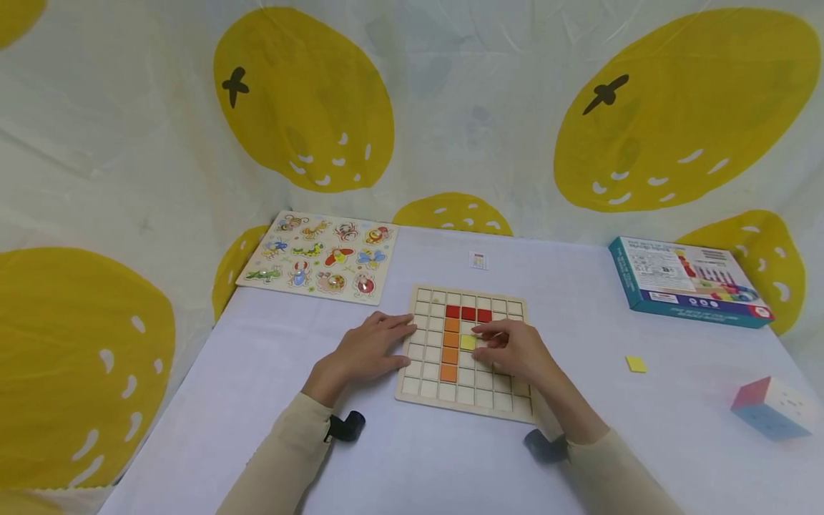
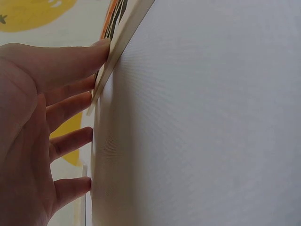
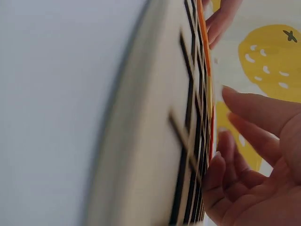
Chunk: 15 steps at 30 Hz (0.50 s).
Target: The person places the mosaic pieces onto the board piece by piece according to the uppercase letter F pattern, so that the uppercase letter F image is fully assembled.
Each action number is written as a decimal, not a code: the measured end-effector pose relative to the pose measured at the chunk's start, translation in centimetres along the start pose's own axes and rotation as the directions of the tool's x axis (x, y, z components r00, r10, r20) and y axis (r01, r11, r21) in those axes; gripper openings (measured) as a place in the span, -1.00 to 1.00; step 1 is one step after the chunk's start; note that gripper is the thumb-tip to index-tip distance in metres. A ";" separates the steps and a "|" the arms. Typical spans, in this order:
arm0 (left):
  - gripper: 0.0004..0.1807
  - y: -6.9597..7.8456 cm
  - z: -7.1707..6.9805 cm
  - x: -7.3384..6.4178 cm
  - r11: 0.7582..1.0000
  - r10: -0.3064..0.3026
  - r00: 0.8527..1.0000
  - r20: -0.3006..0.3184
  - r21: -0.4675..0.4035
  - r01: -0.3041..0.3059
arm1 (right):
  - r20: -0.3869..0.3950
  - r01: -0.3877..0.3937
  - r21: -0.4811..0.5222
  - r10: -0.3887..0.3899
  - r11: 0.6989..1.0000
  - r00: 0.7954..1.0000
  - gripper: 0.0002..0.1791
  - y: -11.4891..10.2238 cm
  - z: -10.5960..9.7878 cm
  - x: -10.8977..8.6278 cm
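A square wooden grid board (image 1: 412, 386) lies on the table. Three red tiles (image 1: 468, 313) form a row in its cells, and several orange tiles (image 1: 449, 355) run down a column below. One yellow tile (image 1: 468, 342) sits beside that column. My left hand (image 1: 370, 348) rests at the board's left edge, fingers spread, its thumb touching the rim in the left wrist view. Over the board's right half is my right hand (image 1: 518, 349), its fingertips close to the yellow tile. Thumb and index finger stand apart with nothing between them in the right wrist view; the other fingers curl loosely.
Another yellow tile (image 1: 636, 364) lies on the table to the right, near a colored cube (image 1: 772, 408). Behind them is a toy box (image 1: 692, 282). An insect picture puzzle (image 1: 318, 256) lies at the back left, and a small printed card (image 1: 478, 260) beyond the board.
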<state>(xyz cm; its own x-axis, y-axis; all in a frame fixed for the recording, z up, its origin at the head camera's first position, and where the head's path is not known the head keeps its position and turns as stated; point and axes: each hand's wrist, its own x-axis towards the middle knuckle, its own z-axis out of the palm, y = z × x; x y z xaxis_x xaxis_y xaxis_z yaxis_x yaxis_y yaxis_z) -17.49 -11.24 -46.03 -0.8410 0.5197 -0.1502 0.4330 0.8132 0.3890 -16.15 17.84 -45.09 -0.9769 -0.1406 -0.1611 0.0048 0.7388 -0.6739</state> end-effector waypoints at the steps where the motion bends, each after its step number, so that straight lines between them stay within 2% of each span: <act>1: -0.30 0.0 0.0 0.0 1.000 0.001 1.000 -0.001 0.003 -0.001 | -0.014 -0.003 0.003 0.003 1.000 1.000 -0.59 0.2 -0.2 -0.3; 8: -0.30 0.1 0.0 0.0 1.000 0.002 1.000 -0.006 0.009 -0.002 | -0.069 -0.119 -0.033 0.116 0.992 0.991 -0.44 2.3 -2.2 -2.4; 15: -0.30 0.1 0.0 0.0 1.000 -0.004 1.000 -0.007 0.008 0.004 | -0.096 -0.238 -0.091 0.230 0.967 0.969 -0.29 5.9 -5.4 -4.1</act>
<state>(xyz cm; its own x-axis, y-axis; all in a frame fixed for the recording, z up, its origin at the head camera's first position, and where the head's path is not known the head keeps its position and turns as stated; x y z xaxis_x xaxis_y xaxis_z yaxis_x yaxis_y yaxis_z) -17.39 -11.16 -46.01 -0.8448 0.5148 -0.1458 0.4322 0.8173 0.3810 -13.31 26.36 -44.55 -0.9655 0.0967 -0.2416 0.2180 0.8079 -0.5476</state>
